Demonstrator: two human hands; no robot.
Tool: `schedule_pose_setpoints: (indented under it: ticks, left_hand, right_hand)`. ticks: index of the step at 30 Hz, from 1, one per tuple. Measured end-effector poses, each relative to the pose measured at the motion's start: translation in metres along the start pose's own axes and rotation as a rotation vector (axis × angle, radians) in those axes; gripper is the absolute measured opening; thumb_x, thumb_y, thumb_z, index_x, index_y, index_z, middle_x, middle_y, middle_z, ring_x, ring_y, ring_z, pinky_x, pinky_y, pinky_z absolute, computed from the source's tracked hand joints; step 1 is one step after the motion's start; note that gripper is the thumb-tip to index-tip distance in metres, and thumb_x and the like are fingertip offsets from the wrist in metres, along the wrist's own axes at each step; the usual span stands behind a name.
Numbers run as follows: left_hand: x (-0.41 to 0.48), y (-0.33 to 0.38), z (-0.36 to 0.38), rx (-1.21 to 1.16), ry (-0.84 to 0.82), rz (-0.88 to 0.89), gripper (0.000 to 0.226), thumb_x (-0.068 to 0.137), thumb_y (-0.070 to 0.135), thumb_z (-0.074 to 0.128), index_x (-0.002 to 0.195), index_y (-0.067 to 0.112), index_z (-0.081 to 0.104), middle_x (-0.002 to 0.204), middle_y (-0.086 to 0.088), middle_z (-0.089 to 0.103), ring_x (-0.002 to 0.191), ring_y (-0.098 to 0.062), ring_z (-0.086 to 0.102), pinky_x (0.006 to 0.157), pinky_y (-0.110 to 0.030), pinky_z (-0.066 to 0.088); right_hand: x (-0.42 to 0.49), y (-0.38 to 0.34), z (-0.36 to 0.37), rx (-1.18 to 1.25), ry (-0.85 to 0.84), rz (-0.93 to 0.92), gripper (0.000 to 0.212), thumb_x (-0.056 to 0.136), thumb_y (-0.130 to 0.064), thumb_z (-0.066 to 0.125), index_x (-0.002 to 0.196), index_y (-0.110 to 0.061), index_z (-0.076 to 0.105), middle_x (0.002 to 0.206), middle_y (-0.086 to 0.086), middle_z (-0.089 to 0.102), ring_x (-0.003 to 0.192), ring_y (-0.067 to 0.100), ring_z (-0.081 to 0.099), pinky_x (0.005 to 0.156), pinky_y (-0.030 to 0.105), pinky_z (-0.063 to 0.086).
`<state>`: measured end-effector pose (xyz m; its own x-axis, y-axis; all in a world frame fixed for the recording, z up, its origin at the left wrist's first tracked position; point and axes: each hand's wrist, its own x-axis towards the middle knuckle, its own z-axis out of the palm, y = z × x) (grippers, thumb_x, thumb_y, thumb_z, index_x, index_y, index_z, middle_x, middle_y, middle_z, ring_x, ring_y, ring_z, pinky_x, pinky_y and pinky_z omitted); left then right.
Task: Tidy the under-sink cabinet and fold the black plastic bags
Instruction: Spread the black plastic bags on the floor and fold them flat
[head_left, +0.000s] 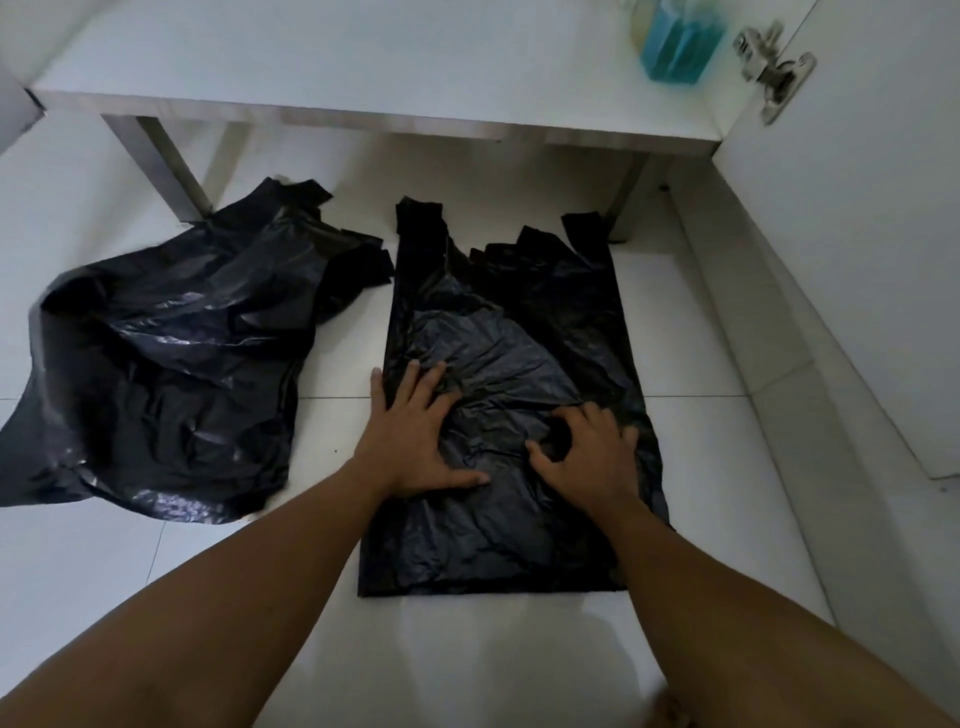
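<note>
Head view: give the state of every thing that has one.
Flat black plastic bag: spread on floor, unfolded.
Crumpled black plastic bag: rumpled, lying left, untouched.
Left hand: fingers straight, pressing flat bag.
Right hand: fingers curled on flat bag; grip unclear.
White cabinet door: open.
Blue liquid bottle: standing inside cabinet.

There are two black plastic bags, a crumpled bag (156, 364) and a flat bag (509, 322), one blue bottle (680, 41), one metal hinge (769, 67) and two cabinet legs (166, 171) (628, 197).

No legible text anywhere: the blue bottle (680, 44) is too blurred for a label, and the flat black bag (509, 322) shows no print.
</note>
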<state>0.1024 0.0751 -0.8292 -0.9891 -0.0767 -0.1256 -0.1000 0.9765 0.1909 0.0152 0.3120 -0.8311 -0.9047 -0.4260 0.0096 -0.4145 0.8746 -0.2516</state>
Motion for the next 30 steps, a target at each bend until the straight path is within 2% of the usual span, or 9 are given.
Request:
schedule_pose_setpoints:
  ticks: [2, 4, 9, 13, 17, 22, 26, 30]
  left_hand:
    - [-0.003, 0.003, 0.004, 0.008, 0.025, 0.002, 0.127, 0.055, 0.107, 0.029, 0.155, 0.028, 0.027, 0.165, -0.003, 0.013, 0.154, -0.030, 0.000, 0.117, -0.065, -0.015]
    - [-0.006, 0.004, 0.007, -0.004, 0.004, 0.015, 0.130, 0.054, 0.106, 0.034, 0.156, 0.026, 0.026, 0.162, -0.004, 0.020, 0.152, -0.030, 0.008, 0.118, -0.065, -0.008]
    - [-0.010, 0.006, 0.007, 0.019, -0.020, 0.011, 0.134, 0.052, 0.107, 0.032, 0.158, 0.026, 0.021, 0.163, -0.003, 0.017, 0.153, -0.029, 0.007, 0.118, -0.065, -0.005]
    - [-0.014, 0.018, 0.011, 0.010, 0.121, 0.042, 0.113, 0.069, 0.099, 0.030, 0.152, 0.023, 0.037, 0.161, -0.005, 0.028, 0.153, -0.031, 0.011, 0.117, -0.069, -0.002]
    - [-0.018, 0.031, 0.026, 0.011, 0.080, 0.025, 0.110, 0.073, 0.097, 0.022, 0.157, 0.025, 0.029, 0.165, -0.004, 0.021, 0.155, -0.031, 0.005, 0.117, -0.068, -0.002]
    - [-0.018, 0.030, 0.037, -0.016, 0.086, 0.007, 0.109, 0.074, 0.096, 0.025, 0.157, 0.026, 0.028, 0.165, -0.004, 0.022, 0.154, -0.032, 0.007, 0.117, -0.070, 0.003]
    - [-0.019, 0.030, 0.033, -0.004, 0.073, -0.008, 0.112, 0.072, 0.099, 0.024, 0.159, 0.028, 0.022, 0.167, -0.002, 0.015, 0.155, -0.030, 0.000, 0.118, -0.068, -0.001]
    - [-0.020, 0.030, 0.031, -0.012, 0.063, -0.012, 0.111, 0.073, 0.098, 0.023, 0.159, 0.028, 0.020, 0.168, -0.002, 0.012, 0.155, -0.030, -0.002, 0.117, -0.068, -0.002]
  right_hand:
    - [-0.001, -0.002, 0.001, -0.026, 0.021, 0.006, 0.062, 0.077, -0.069, 0.052, 0.122, -0.028, 0.059, 0.114, 0.000, 0.053, 0.110, 0.024, 0.046, 0.091, 0.045, 0.032]
    - [-0.003, -0.002, 0.004, -0.046, 0.022, 0.000, 0.063, 0.077, -0.070, 0.052, 0.124, -0.029, 0.058, 0.117, -0.001, 0.051, 0.112, 0.023, 0.044, 0.092, 0.046, 0.032]
    - [-0.008, 0.002, 0.008, -0.047, 0.015, -0.024, 0.064, 0.076, -0.072, 0.052, 0.125, -0.031, 0.057, 0.121, -0.003, 0.049, 0.115, 0.021, 0.042, 0.095, 0.046, 0.029]
    - [-0.012, -0.001, 0.012, -0.051, 0.041, -0.008, 0.063, 0.075, -0.069, 0.052, 0.125, -0.030, 0.055, 0.122, -0.002, 0.049, 0.116, 0.022, 0.041, 0.098, 0.048, 0.029]
    - [-0.013, -0.016, 0.017, -0.046, 0.092, -0.027, 0.050, 0.080, -0.057, 0.054, 0.120, -0.027, 0.057, 0.120, -0.001, 0.052, 0.112, 0.022, 0.044, 0.093, 0.045, 0.030]
    - [-0.014, -0.024, 0.028, -0.061, 0.051, -0.107, 0.037, 0.090, -0.050, 0.047, 0.118, -0.027, 0.056, 0.123, 0.001, 0.053, 0.111, 0.024, 0.048, 0.090, 0.048, 0.037]
    - [-0.015, 0.028, 0.013, -0.073, 0.029, 0.004, 0.042, 0.095, -0.050, 0.037, 0.128, -0.028, 0.052, 0.134, 0.003, 0.049, 0.121, 0.024, 0.043, 0.100, 0.051, 0.032]
    - [-0.022, 0.088, -0.009, -0.146, 0.089, 0.195, 0.045, 0.095, -0.045, 0.028, 0.127, -0.022, 0.052, 0.128, 0.008, 0.051, 0.116, 0.028, 0.043, 0.095, 0.049, 0.032]
